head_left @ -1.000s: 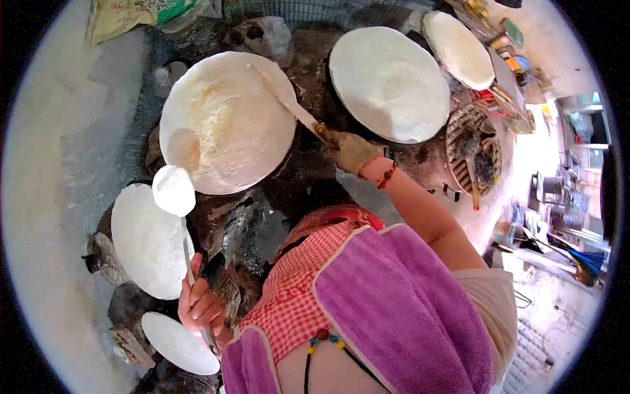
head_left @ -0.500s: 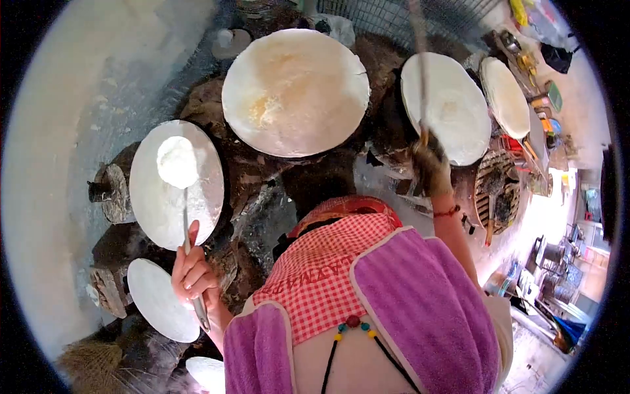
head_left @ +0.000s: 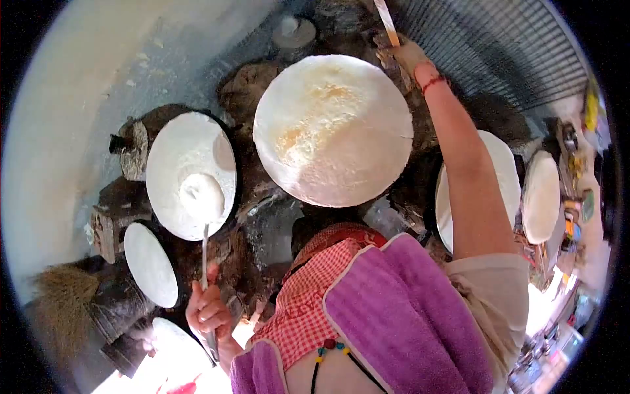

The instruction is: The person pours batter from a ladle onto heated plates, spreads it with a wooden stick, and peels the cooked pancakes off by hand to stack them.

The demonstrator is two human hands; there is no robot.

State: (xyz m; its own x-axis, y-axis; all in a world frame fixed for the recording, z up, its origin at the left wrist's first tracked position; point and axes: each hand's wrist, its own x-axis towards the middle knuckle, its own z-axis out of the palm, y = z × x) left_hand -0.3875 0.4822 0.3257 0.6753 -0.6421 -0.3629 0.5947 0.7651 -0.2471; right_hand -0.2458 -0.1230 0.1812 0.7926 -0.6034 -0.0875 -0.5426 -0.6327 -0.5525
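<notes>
My left hand (head_left: pixel 210 312) is closed round the long handle of a ladle (head_left: pixel 201 197). The ladle's round bowl, coated white, sits over the lower part of a white-covered round griddle (head_left: pixel 172 154). Stretched far forward, my right hand (head_left: pixel 408 55) grips a pale wooden stick (head_left: pixel 386 21) near the mesh panel. Close to that hand, on its left, lies a larger round griddle (head_left: pixel 367 167) with a white layer and a yellowish, crumbly patch. My right forearm crosses over another white round griddle (head_left: pixel 505 171) and hides part of it.
Further white discs lie at the far right (head_left: pixel 541 197), lower left (head_left: pixel 151 264) and bottom left (head_left: pixel 172 341). A wire mesh panel (head_left: pixel 499 49) stands at the back right. A straw broom (head_left: pixel 62 302) leans at the left, and wood blocks (head_left: pixel 113 230) surround the griddles.
My right hand has swung forward from the right-hand griddle to beside the large middle one, still with a stick. The ladle bowl has moved from the griddle's upper part to its lower part.
</notes>
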